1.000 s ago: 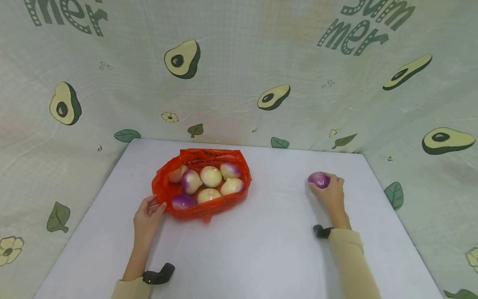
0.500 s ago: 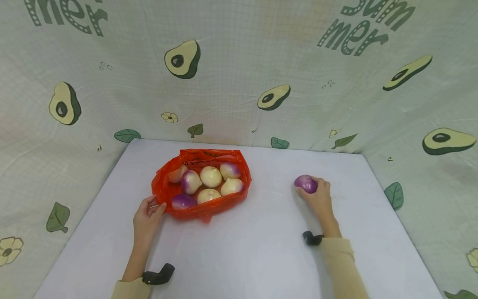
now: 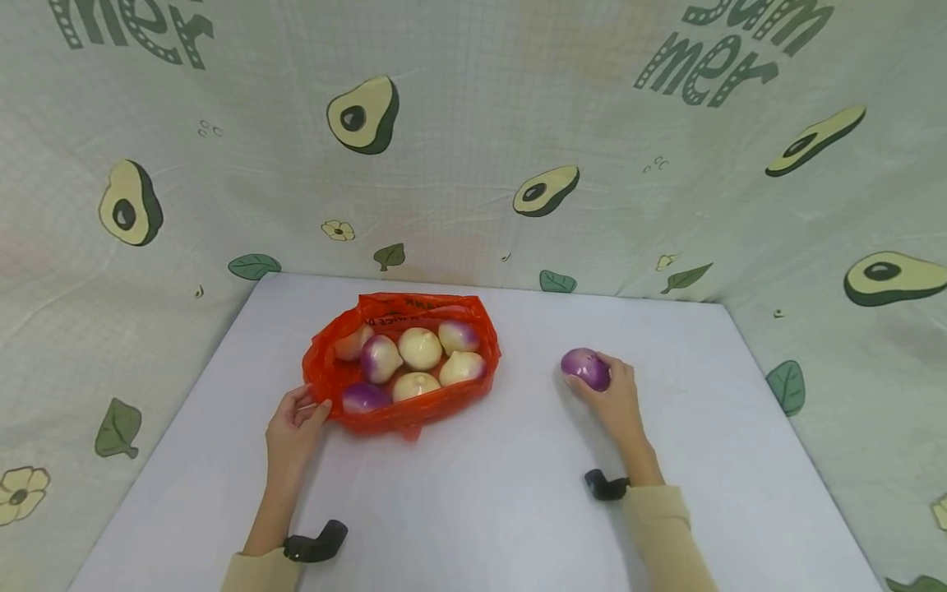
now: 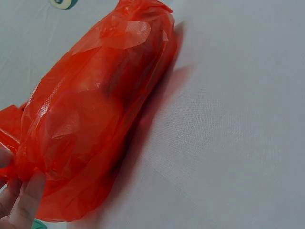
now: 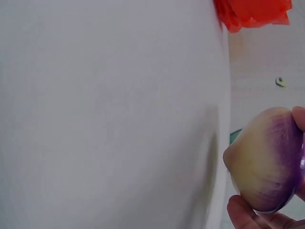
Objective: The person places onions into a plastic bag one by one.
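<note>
On the table's left half lies a red plastic bag (image 3: pixel 444 403), its mouth spread wide over several purple-and-cream onions (image 3: pixel 381 359). My left hand (image 3: pixel 293 426) pinches the bag's front left edge; the left wrist view has thumb and fingers at the folded plastic (image 4: pixel 81 119). To the right of the bag, my right hand (image 3: pixel 610 401) grips one onion (image 3: pixel 585 369) between thumb and fingers. From the right wrist, that onion (image 5: pixel 267 162) shows a pointed cream tip and a purple base, with fingertips on both sides of it.
The white table (image 3: pixel 473 510) meets an avocado-print cloth (image 3: pixel 459 123) at its back edge, and the cloth also hangs along both sides. A black camera mount is on each wrist, left (image 3: pixel 316 543) and right (image 3: pixel 605 485).
My right hand has moved left and slightly nearer me, carrying the onion toward the bag. The left hand keeps its hold on the bag's edge, and the bag stays in place.
</note>
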Demonstrator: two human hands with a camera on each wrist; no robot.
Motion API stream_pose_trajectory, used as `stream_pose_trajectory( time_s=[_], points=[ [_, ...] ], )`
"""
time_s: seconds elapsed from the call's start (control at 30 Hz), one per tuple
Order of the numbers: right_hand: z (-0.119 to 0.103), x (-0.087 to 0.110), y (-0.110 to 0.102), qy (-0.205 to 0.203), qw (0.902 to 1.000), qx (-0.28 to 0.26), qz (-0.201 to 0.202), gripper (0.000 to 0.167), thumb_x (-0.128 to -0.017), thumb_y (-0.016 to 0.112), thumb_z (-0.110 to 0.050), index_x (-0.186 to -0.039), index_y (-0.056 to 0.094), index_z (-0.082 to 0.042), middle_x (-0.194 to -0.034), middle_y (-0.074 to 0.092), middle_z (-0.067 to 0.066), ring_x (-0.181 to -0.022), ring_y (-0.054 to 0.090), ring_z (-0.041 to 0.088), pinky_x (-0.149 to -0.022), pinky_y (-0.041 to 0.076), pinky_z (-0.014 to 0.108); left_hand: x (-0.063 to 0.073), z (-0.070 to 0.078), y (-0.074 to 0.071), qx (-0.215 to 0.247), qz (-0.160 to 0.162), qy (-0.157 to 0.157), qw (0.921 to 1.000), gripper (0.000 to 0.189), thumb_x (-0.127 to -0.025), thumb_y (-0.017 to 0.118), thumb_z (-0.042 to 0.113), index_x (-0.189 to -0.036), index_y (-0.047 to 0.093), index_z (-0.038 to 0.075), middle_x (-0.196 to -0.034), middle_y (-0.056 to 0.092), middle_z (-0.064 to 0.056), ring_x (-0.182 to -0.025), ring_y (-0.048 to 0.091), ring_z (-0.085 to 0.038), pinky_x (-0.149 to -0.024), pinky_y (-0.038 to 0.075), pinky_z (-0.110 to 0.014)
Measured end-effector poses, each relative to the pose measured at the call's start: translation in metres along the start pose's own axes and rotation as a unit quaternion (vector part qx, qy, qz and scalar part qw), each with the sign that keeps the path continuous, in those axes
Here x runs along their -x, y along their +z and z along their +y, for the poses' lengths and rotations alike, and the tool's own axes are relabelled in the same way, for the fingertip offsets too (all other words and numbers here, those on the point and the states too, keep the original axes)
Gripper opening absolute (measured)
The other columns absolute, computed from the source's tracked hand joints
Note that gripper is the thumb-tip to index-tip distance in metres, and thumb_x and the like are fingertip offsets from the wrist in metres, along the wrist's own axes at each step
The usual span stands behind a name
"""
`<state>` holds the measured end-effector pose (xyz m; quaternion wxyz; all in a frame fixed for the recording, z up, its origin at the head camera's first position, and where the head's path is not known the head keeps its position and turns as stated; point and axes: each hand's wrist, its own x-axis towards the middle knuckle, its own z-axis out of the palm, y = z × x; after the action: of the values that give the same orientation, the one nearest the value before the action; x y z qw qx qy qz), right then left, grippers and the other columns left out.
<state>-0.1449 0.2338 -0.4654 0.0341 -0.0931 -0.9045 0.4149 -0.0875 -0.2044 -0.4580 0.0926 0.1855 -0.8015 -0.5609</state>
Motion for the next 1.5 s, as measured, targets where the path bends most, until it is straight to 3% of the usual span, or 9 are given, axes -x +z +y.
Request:
stream_pose_trajectory(
  time_s=[0.33,0.57,0.93,1.23,1.5],
  points=[
    [-0.044,0.012,0.003,-0.082,0.9960,-0.029,0.022,0.069,-0.079,0.073,-0.033,-0.135,0.042,-0.007,-0.129,0.043,0.017,-0.104,0.047,0.027,-0.087,0.048,0.043,0.000,0.001,0.000,0.000,0.006,0.008,1.0000,0.041,-0.092,0.058,0.022,-0.129,0.049,0.006,-0.115,0.056,-0.014,-0.076,0.051,0.014,-0.070,0.042,0.000],
    [-0.076,0.023,0.010,-0.112,0.9928,-0.043,-0.006,0.070,-0.079,0.071,-0.041,-0.136,0.040,-0.014,-0.135,0.041,0.011,-0.115,0.045,0.025,-0.093,0.047,0.049,0.000,0.001,-0.001,0.005,-0.003,0.007,1.0000,0.044,-0.092,0.058,0.021,-0.131,0.047,0.005,-0.117,0.055,-0.016,-0.076,0.050,0.016,-0.070,0.041,0.001],
    [-0.123,0.034,0.035,-0.167,0.9827,-0.046,-0.065,0.064,-0.080,0.071,-0.033,-0.136,0.041,-0.019,-0.140,0.040,0.006,-0.128,0.041,0.026,-0.096,0.046,0.047,-0.002,0.001,0.000,0.010,-0.001,0.002,0.9999,0.043,-0.091,0.059,0.022,-0.130,0.049,0.006,-0.117,0.056,-0.015,-0.076,0.051,0.014,-0.070,0.042,0.001],
    [-0.139,0.029,0.067,-0.200,0.9747,-0.001,-0.100,0.065,-0.081,0.071,-0.034,-0.137,0.043,-0.016,-0.142,0.040,0.008,-0.131,0.039,0.027,-0.097,0.045,0.047,-0.002,-0.004,0.000,0.022,0.003,0.024,0.9995,0.040,-0.091,0.059,0.020,-0.127,0.050,0.004,-0.112,0.057,-0.014,-0.076,0.053,0.011,-0.069,0.044,-0.001],
    [-0.142,0.023,0.082,-0.211,0.9701,0.012,-0.120,0.066,-0.081,0.071,-0.030,-0.138,0.040,-0.015,-0.142,0.038,0.010,-0.130,0.039,0.028,-0.096,0.046,0.046,-0.002,-0.002,0.000,0.011,-0.006,-0.001,0.9999,0.044,-0.091,0.059,0.021,-0.131,0.048,0.006,-0.118,0.055,-0.016,-0.076,0.051,0.015,-0.070,0.042,0.001]
  ],
)
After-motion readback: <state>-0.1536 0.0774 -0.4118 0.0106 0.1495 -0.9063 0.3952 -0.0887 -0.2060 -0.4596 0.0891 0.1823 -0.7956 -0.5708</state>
